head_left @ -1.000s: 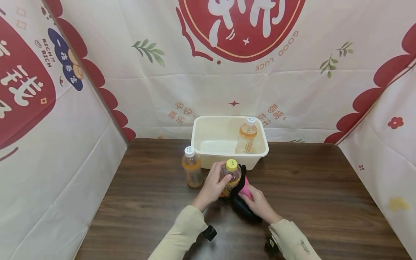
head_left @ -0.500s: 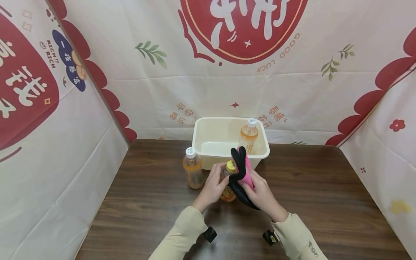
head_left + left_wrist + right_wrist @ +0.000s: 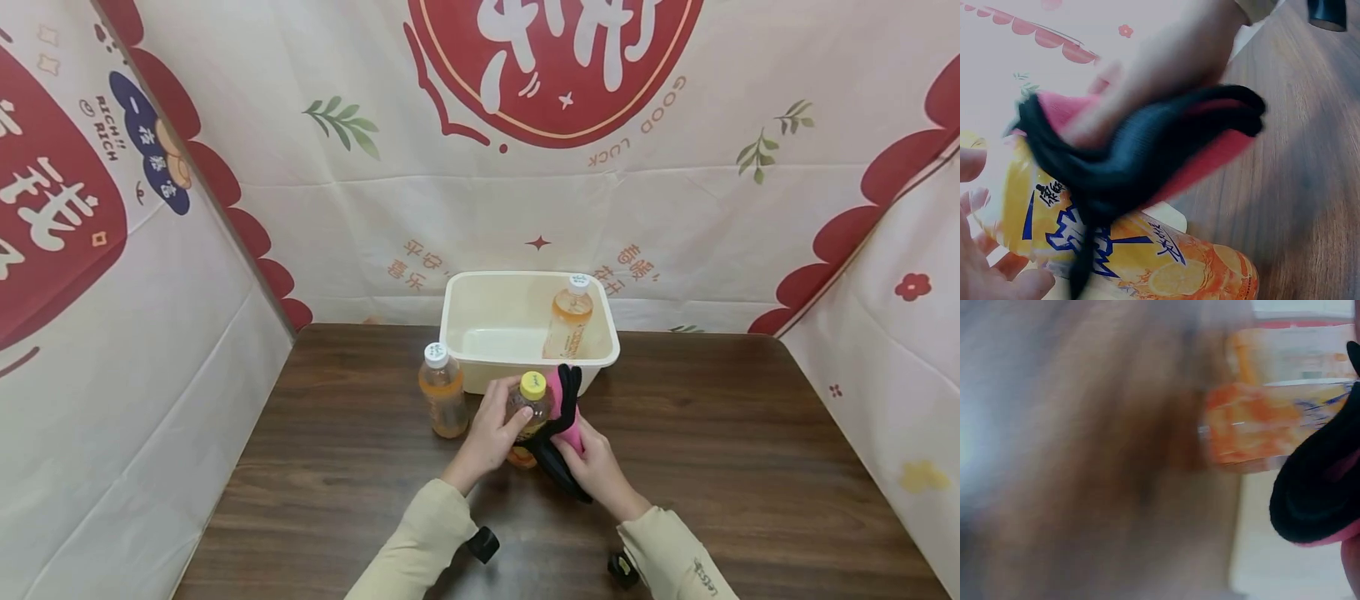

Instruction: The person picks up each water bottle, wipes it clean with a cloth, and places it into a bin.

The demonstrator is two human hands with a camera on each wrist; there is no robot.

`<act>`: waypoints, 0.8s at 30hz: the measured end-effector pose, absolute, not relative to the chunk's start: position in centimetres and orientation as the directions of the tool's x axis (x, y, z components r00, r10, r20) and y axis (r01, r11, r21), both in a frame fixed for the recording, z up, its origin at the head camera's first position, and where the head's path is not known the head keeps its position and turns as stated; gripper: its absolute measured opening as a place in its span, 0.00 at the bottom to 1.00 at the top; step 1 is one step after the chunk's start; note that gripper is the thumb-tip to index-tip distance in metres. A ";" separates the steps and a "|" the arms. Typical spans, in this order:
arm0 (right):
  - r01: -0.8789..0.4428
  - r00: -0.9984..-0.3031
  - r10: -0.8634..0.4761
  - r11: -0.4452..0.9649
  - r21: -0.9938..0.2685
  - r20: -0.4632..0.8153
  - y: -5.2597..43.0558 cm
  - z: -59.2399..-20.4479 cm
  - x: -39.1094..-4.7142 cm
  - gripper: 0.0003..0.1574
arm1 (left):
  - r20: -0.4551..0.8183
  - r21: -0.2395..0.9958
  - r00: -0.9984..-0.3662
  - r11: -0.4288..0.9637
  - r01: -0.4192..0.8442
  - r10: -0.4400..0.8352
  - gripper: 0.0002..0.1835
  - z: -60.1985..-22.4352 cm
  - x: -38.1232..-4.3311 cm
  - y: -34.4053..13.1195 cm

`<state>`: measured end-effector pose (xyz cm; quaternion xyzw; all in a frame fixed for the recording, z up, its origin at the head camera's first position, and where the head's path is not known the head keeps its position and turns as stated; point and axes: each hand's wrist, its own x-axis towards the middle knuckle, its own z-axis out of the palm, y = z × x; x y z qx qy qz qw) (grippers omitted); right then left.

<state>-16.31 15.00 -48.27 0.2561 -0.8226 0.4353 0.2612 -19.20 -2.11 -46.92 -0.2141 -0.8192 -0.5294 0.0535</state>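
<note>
A drink bottle with a yellow cap and an orange-picture label stands in front of the bin, in my left hand. That thumb and fingers wrap round its upper part. My right hand grips a folded pink-and-black cloth, held against the bottle's right side. In the left wrist view the cloth crosses the yellow label of the bottle, and part of the print is covered. The right wrist view is blurred; it shows the bottle's lower end beside the black fold of the cloth.
Right behind the bottle is a cream plastic bin, with a white-capped bottle leaning inside at its right. Another white-capped bottle stands upright left of my left hand. Printed fabric walls enclose the brown wooden table.
My right hand has moved the cloth up in front of the bottle, then back down along its side, uncovering the cap. The left hand has stayed round the bottle.
</note>
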 end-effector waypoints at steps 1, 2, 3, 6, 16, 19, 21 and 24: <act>-0.639 -0.746 -0.212 0.494 -0.590 0.631 15.3 -49.3 -16.5 0.24 | 0.319 0.844 -0.902 0.346 0.410 0.292 0.21 -46.9 -19.3 -2.1; -0.628 -0.761 -0.235 0.500 -0.596 0.605 15.6 -50.3 -16.8 0.23 | 0.317 0.846 -0.902 0.342 0.409 0.293 0.21 -46.9 -19.3 -2.2; -0.616 -0.776 -0.259 0.506 -0.604 0.574 15.8 -51.3 -17.1 0.22 | 0.318 0.846 -0.901 0.341 0.410 0.295 0.21 -46.9 -19.3 -2.2; -0.574 -0.816 -0.327 0.549 -0.607 0.477 16.7 -54.7 -17.9 0.18 | 0.301 0.852 -0.905 0.342 0.397 0.299 0.22 -46.8 -19.3 -2.3; -0.546 -0.837 -0.346 0.592 -0.593 0.425 16.9 -58.1 -18.0 0.20 | 0.261 0.860 -0.914 0.356 0.366 0.311 0.23 -46.7 -19.1 -2.4; -0.558 -0.827 -0.328 0.584 -0.590 0.457 17.0 -57.7 -17.7 0.20 | 0.271 0.858 -0.910 0.350 0.377 0.315 0.22 -46.7 -19.1 -2.3; -0.563 -0.821 -0.303 0.570 -0.598 0.484 17.0 -56.9 -17.5 0.18 | 0.283 0.857 -0.906 0.341 0.386 0.313 0.22 -46.8 -19.1 -2.3; -0.575 -0.809 -0.253 0.530 -0.624 0.531 17.0 -54.9 -17.0 0.18 | 0.284 0.861 -0.907 0.333 0.384 0.312 0.22 -46.9 -18.9 -2.2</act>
